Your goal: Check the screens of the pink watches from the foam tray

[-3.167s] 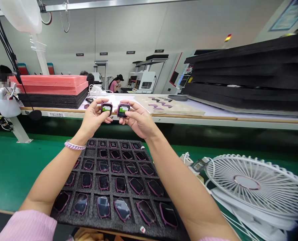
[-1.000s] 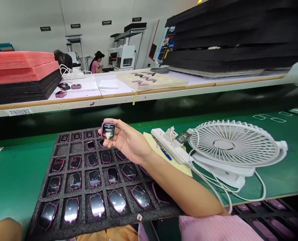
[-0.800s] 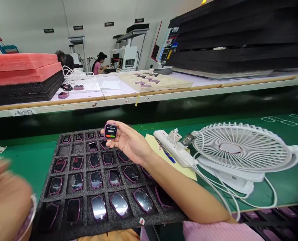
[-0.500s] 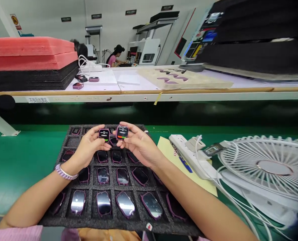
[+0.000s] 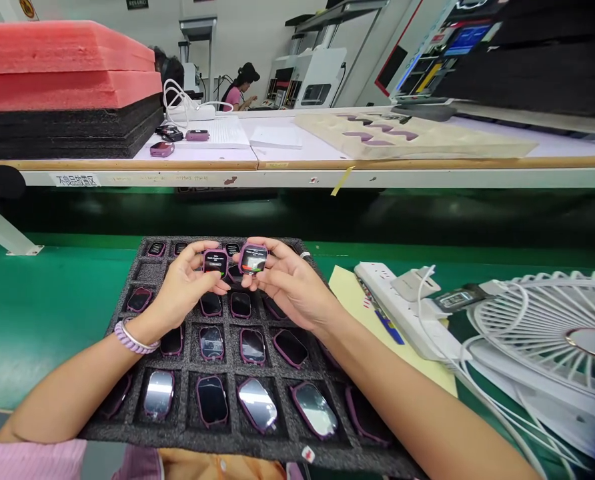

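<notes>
My left hand (image 5: pixel 190 283) pinches a purple-framed smartwatch (image 5: pixel 215 261) with a lit screen, its thumb at the lower edge of the glass. Close beside it, my right hand (image 5: pixel 290 283) grips a second smartwatch (image 5: pixel 253 257), also lit, with a patch of red and green low on the display. Both are held upright above the far part of a dark grey foam tray (image 5: pixel 183 393). In the tray's square pockets lie several more purple watches, such as a dark-screened one (image 5: pixel 212 400) in the nearest row. My hands and forearms cover some of the pockets.
Right of the tray are a yellow sheet (image 5: pixel 342 287) with a blue pen (image 5: pixel 389 327), a white power strip (image 5: pixel 402 307) and a white fan (image 5: pixel 567 327). A shelf (image 5: pixel 277 177) crosses behind, bearing red foam blocks (image 5: pixel 67 67) and a beige tray (image 5: pixel 427 143). A co-worker (image 5: pixel 240 87) sits beyond.
The view has tilted down and shifted a little left. Both hands keep hold of their watches in nearly the same pose; the right watch's screen now catches more glare.
</notes>
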